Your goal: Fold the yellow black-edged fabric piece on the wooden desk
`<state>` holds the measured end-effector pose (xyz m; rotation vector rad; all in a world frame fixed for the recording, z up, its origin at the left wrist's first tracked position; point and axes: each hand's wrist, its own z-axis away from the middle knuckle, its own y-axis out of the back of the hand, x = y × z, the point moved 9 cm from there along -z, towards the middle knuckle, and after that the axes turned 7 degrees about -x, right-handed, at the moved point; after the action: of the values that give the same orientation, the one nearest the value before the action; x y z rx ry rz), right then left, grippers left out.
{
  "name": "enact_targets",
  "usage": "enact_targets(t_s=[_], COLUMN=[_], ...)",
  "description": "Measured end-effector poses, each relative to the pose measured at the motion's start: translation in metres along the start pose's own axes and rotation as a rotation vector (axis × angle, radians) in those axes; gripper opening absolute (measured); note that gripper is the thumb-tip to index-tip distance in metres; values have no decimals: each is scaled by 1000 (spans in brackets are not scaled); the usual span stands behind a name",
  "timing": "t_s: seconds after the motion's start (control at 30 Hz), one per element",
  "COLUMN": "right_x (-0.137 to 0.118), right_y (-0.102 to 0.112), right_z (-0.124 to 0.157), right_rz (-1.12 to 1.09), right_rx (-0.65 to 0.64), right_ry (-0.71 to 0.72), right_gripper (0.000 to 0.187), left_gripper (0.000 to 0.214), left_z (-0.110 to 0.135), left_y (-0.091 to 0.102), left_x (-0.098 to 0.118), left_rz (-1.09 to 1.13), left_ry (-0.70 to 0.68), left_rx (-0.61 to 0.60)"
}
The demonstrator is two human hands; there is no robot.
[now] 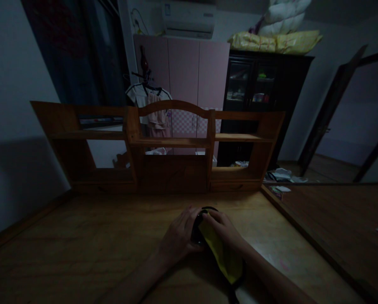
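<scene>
Just above the bare wooden desktop point(119, 240), my left hand point(181, 232) is wrapped round a dark, glossy, rounded object point(196, 233). Its exact kind is hard to make out in the dim light. Against its right side lies a yellow-green piece of soft fabric with black edging point(222, 253), perhaps a pouch. My right hand point(225, 228) grips the upper end of this fabric, thumb and fingers close to the dark object. From its lower end a black strap point(233, 291) trails toward me. A thin black curved edge shows above the right fingers.
A wooden shelf unit point(170, 143) with small drawers stands along the desk's far edge. Behind it are hanging clothes point(151, 101), a pink wardrobe point(184, 71) and a dark cabinet point(271, 84). A white wall point(14, 169) borders the left. Floor with scattered papers point(284, 174) lies to the right.
</scene>
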<state>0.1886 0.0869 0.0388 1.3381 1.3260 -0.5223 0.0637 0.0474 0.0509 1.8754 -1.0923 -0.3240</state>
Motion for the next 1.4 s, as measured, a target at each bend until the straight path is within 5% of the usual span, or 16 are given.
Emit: enact_targets(t_s=[0.47, 0.9, 1.4], right_x=[13, 10, 19], right_y=[3, -3, -9], right_z=[1, 0, 0], right_rz=[-142, -306, -323], right_rx=[-13, -105, -181], right_ry=[-94, -101, -156], right_gripper=[38, 44, 46], left_gripper=[98, 102, 83], left_z=[1, 5, 7], left_y=[9, 11, 13], left_x=[4, -13, -14], left_rz=[-72, 20, 43], left_ry=[-1, 105, 84], left_rx=[76, 142, 178])
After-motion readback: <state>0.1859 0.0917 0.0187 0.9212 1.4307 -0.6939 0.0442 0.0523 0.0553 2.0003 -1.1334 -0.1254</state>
